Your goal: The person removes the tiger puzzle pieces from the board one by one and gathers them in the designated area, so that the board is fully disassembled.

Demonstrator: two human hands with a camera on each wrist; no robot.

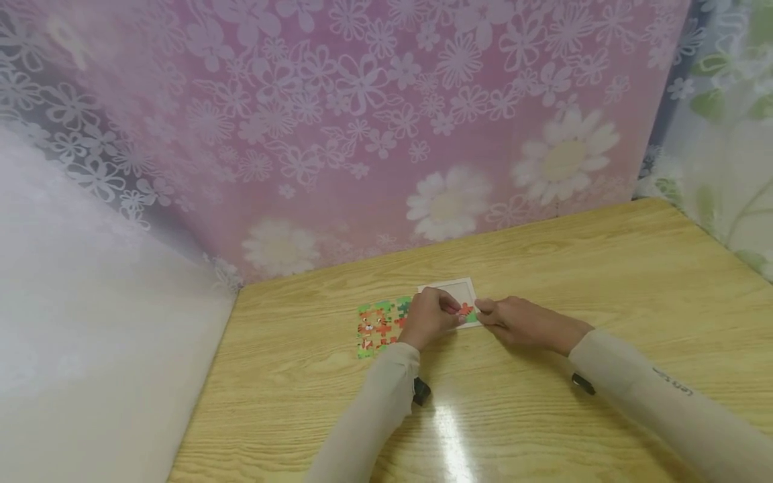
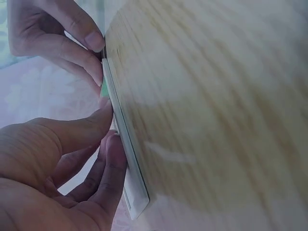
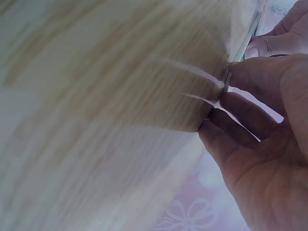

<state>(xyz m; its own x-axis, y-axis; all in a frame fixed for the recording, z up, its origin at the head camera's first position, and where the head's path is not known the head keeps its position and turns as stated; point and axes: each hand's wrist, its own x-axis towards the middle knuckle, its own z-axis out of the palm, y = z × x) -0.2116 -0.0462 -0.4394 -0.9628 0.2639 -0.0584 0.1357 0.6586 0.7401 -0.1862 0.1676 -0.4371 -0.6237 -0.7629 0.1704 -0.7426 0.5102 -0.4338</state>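
Note:
A small white puzzle tray (image 1: pixel 445 284) lies on the wooden table, with red and green puzzle pieces in its lower right corner. My left hand (image 1: pixel 431 316) reaches over its left side, thumb and fingertips pinching a red puzzle piece (image 1: pixel 466 309) low in the tray. My right hand (image 1: pixel 524 324) holds the tray's right edge between thumb and fingers. In the left wrist view the tray's pale edge (image 2: pixel 126 130) runs past both hands. Left of the tray, partly hidden by my left hand, several loose pieces form a tiger picture (image 1: pixel 370 327) in orange and green.
The wood-grain table (image 1: pixel 290 402) meets a pink flowered backdrop (image 1: pixel 362 134) behind the tray and a white surface (image 1: pixel 72 335) on the left. A pale leaf-patterned cloth (image 1: pixel 725 147) hangs on the right. Dark camera parts (image 1: pixel 421 391) sit at my left wrist.

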